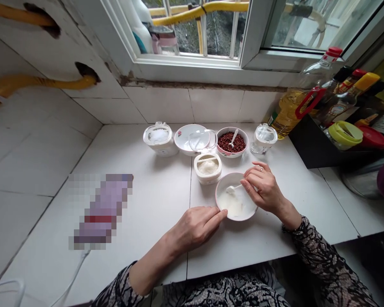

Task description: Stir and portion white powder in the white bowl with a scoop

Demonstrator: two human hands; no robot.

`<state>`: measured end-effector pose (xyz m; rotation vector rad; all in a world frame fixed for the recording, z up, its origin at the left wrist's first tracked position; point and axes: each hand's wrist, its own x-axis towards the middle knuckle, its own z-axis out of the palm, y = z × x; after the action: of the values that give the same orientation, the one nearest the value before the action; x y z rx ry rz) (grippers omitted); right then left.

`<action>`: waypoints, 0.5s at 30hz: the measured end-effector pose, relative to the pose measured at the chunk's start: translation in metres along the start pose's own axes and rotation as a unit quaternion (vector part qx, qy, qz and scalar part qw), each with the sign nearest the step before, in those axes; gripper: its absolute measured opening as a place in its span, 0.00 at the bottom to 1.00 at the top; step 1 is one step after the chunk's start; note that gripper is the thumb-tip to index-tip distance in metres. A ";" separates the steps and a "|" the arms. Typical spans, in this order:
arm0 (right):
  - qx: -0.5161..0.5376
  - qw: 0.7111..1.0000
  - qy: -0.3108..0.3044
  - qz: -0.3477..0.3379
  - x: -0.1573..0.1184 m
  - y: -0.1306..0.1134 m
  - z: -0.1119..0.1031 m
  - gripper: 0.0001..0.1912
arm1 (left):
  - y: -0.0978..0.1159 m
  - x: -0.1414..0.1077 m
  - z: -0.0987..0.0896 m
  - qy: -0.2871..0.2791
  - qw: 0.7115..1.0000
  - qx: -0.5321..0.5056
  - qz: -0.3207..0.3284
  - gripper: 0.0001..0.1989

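My right hand point(261, 187) is closed in a pinch on the handle of a small white spoon point(233, 189), whose bowl is inside a white bowl point(218, 189). White powder or grains point(232, 205) lie in the bottom of that bowl. With its fingers gripping the left rim of the bowl, my left hand point(198, 225) is closed. Just behind the bowl stands an uncovered white jar point(208, 175) of pale granules, its clear lid point(202, 140) tipped back.
Along the back are a lidded jar point(161, 143), a white plate point(181, 138), a bowl of dark red peppercorn-like pieces point(225, 143) with a spoon, and a clear jar point(263, 143). An oil bottle point(289, 111) and a black box point(310, 147) stand right. A pixelated object point(107, 207) lies left.
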<state>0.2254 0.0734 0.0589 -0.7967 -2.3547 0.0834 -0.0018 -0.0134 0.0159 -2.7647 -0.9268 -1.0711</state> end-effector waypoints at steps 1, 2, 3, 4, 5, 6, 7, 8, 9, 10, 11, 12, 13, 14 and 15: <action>-0.013 1.000 0.003 -0.005 0.000 0.000 0.000 0.14 | 0.000 0.000 0.000 0.000 1.000 0.000 0.000 0.11; -0.024 1.000 0.005 -0.008 0.000 -0.001 0.000 0.15 | 0.000 0.000 0.000 -0.001 1.000 0.000 0.000 0.11; -0.033 0.999 0.009 -0.010 0.000 -0.001 0.000 0.15 | 0.000 0.000 0.000 -0.001 1.000 0.001 0.000 0.11; -0.039 0.999 0.011 -0.010 0.000 -0.002 0.000 0.15 | 0.000 0.000 0.000 -0.001 1.000 0.002 0.000 0.11; -0.042 0.999 0.013 -0.009 0.000 -0.003 0.001 0.15 | 0.000 0.000 0.000 -0.002 1.000 0.002 0.000 0.11; -0.040 0.999 0.011 -0.008 0.000 -0.004 0.002 0.15 | 0.000 -0.001 0.001 -0.003 1.000 0.003 0.001 0.11; -0.033 0.999 0.005 -0.006 0.000 -0.006 0.003 0.16 | 0.000 -0.001 0.001 -0.005 1.000 0.003 0.001 0.11; -0.021 1.000 -0.004 -0.003 0.000 -0.007 0.005 0.16 | 0.000 -0.002 0.001 -0.008 1.000 0.004 0.000 0.11; -0.006 1.000 -0.013 0.002 -0.001 -0.008 0.006 0.16 | 0.000 -0.003 0.002 -0.011 1.000 0.004 0.000 0.11; 0.009 1.000 -0.019 0.010 -0.001 -0.009 0.007 0.17 | 0.000 -0.003 0.002 -0.013 1.000 0.006 -0.001 0.12; 0.025 0.999 -0.020 0.022 -0.002 -0.010 0.008 0.16 | 0.000 -0.003 0.002 -0.014 1.000 0.007 0.000 0.12; 0.040 0.998 -0.017 0.038 -0.002 -0.010 0.009 0.16 | -0.001 -0.003 0.002 -0.014 1.000 0.008 0.000 0.12; 0.056 0.997 -0.011 0.058 -0.003 -0.010 0.009 0.16 | -0.001 -0.003 0.002 -0.012 1.000 0.009 0.001 0.12; 0.074 0.994 -0.004 0.081 -0.003 -0.009 0.009 0.16 | -0.001 -0.003 0.002 -0.010 1.000 0.010 0.003 0.12; 0.094 0.990 0.000 0.105 -0.004 -0.008 0.009 0.17 | -0.001 -0.002 0.002 -0.008 1.000 0.011 0.005 0.11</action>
<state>0.2183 0.0662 0.0519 -0.9466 -2.2150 0.3882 -0.0024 -0.0134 0.0126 -2.7613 -0.9193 -1.0344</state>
